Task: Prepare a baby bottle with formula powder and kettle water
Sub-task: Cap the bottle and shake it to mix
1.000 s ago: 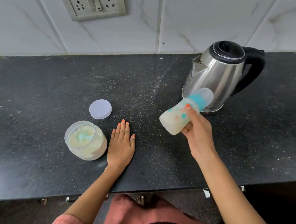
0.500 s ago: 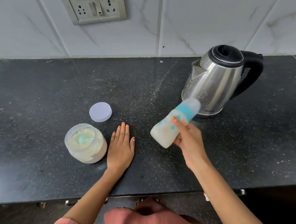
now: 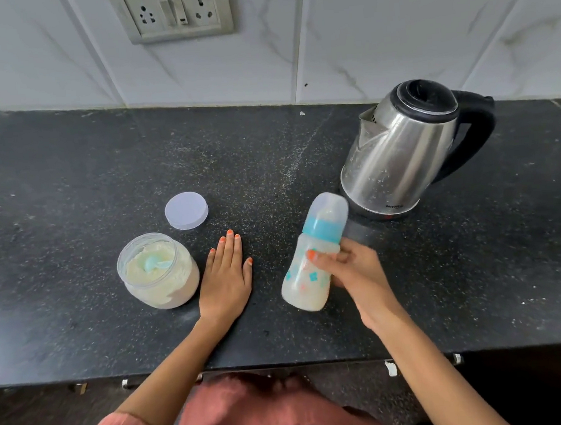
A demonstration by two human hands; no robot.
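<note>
My right hand grips a capped baby bottle round its middle. The bottle stands nearly upright on or just above the black counter, holds milky liquid and has a blue collar and a clear cap. My left hand lies flat on the counter, fingers straight, between the bottle and an open jar of formula powder. A blue scoop sits in the powder. The jar's round white lid lies behind it. A steel kettle with a black handle stands at the back right.
A wall socket plate is fixed on the white tiled wall behind the counter. The counter's front edge runs just before my body. Bare counter stretches to the far left and to the right of the kettle.
My right hand has brought the bottle down and leftward from in front of the kettle, turning it from steeply tilted to nearly upright. My left hand has stayed flat.
</note>
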